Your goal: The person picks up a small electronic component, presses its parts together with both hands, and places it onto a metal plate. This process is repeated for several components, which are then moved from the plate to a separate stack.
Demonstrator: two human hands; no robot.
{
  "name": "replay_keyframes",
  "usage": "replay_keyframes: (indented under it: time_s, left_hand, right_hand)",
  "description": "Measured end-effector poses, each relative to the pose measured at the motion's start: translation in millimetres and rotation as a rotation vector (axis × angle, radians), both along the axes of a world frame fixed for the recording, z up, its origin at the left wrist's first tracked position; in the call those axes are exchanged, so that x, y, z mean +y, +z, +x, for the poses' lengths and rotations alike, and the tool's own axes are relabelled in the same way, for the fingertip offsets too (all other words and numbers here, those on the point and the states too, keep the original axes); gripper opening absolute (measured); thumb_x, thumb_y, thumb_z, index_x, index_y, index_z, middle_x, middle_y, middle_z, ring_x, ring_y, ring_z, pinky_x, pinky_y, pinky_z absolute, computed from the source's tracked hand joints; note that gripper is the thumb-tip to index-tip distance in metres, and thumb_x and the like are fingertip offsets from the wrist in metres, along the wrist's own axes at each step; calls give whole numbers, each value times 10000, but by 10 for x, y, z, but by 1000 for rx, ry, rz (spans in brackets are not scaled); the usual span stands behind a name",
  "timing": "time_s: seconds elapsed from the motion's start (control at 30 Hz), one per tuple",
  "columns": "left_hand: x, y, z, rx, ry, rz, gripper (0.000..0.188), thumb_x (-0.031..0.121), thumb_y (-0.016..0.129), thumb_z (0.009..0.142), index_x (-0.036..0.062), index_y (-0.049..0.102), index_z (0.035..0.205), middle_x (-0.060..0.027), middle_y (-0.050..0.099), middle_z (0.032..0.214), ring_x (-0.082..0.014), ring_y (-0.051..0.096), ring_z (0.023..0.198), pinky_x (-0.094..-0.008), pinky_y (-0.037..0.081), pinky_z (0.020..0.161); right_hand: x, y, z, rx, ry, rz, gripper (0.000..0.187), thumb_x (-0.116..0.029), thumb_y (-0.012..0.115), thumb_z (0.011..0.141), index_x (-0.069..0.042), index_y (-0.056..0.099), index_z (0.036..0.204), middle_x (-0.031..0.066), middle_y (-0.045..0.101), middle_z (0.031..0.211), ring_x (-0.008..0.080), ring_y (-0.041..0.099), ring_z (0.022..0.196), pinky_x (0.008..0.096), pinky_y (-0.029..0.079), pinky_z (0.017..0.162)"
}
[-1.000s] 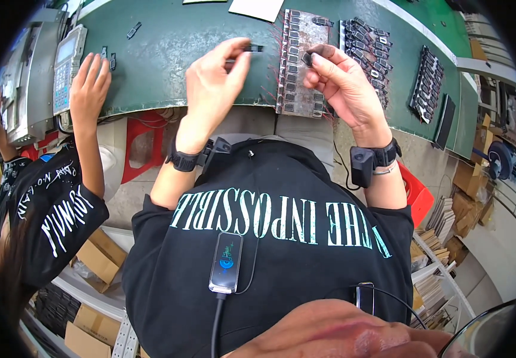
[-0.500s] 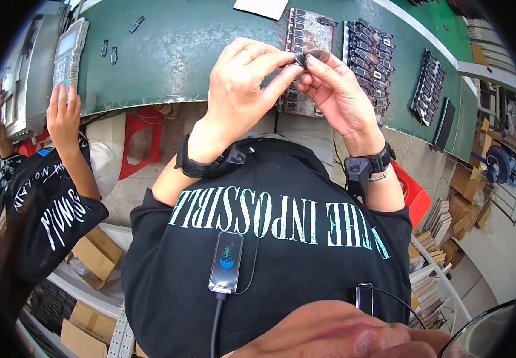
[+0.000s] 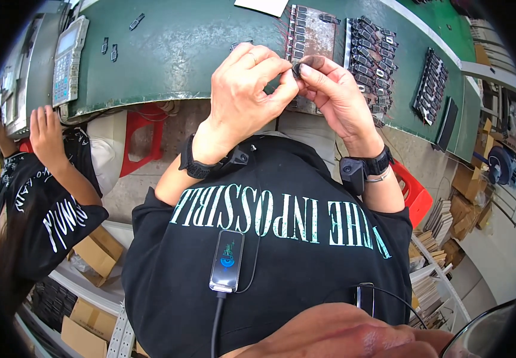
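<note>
small dark part (image 3: 298, 67) pinched between fingertips of left hand (image 3: 247, 89) and right hand (image 3: 337, 95), above near edge of green bench (image 3: 168, 53). a second ago hands apart over bench; now joined, both narrow on part. white sheet (image 3: 262, 6) at far edge; brown boxes (image 3: 94, 256) below, lower left.

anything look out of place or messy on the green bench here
A few small black parts lie loose on the green bench, apart from the filled trays. Both hands, left and right, pinch one small dark part.
</note>
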State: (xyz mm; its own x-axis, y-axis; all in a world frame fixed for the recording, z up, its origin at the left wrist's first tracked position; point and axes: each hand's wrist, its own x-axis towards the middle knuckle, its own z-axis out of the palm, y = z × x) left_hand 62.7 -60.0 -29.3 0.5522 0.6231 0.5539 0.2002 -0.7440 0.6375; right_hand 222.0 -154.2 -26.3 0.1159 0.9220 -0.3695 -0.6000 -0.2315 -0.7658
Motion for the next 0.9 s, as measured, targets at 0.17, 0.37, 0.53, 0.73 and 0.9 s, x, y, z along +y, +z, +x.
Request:
replay_keyframes:
  time_s: [0.17, 0.37, 0.53, 0.73, 0.9]
  left_hand:
    - [53, -37, 7, -64, -72, -72, 76, 62, 722, 749, 66, 713, 825, -46, 678, 784, -234, 638, 754, -334, 524, 685]
    - [-6, -29, -2, -93, -57, -118, 83, 61, 732, 769, 59, 718, 851, -51, 701, 842, -233, 657, 797, -337, 531, 712]
    - [-36, -29, -11, -84, -44, -38, 109, 75, 747, 767, 55, 712, 868, -54, 695, 857, -238, 656, 804, -342, 534, 704]
    - [-73, -17, -31, -19, -13, 126, 119, 68, 743, 754, 54, 666, 844, -47, 642, 795, -240, 632, 769, -351, 529, 661]
    - [-93, -8, -27, 5, 5, 163, 130, 48, 729, 743, 60, 620, 812, -43, 595, 745, -240, 606, 730, -361, 519, 632]
  right_hand:
    - [-14, -40, 39, 105, 44, -26, 189, -142, 637, 979, -29, 629, 1130, 31, 664, 973, 103, 631, 858, 285, 541, 869]
    - [-45, -101, 94, 263, 58, 22, 192, -137, 629, 982, -34, 625, 1144, 29, 653, 953, 112, 637, 870, 308, 547, 897]
    - [-83, -99, 81, 212, 32, 35, 184, -132, 626, 983, -31, 625, 1136, 39, 657, 958, 113, 639, 876, 304, 546, 893]
    - [-99, -87, 26, 42, 26, 51, 173, -115, 636, 976, -26, 625, 1123, 45, 664, 983, 113, 640, 882, 294, 545, 886]
    - [-105, -56, -40, -108, -16, 60, 170, -98, 645, 968, -25, 620, 1120, 45, 664, 990, 110, 643, 886, 280, 543, 854]
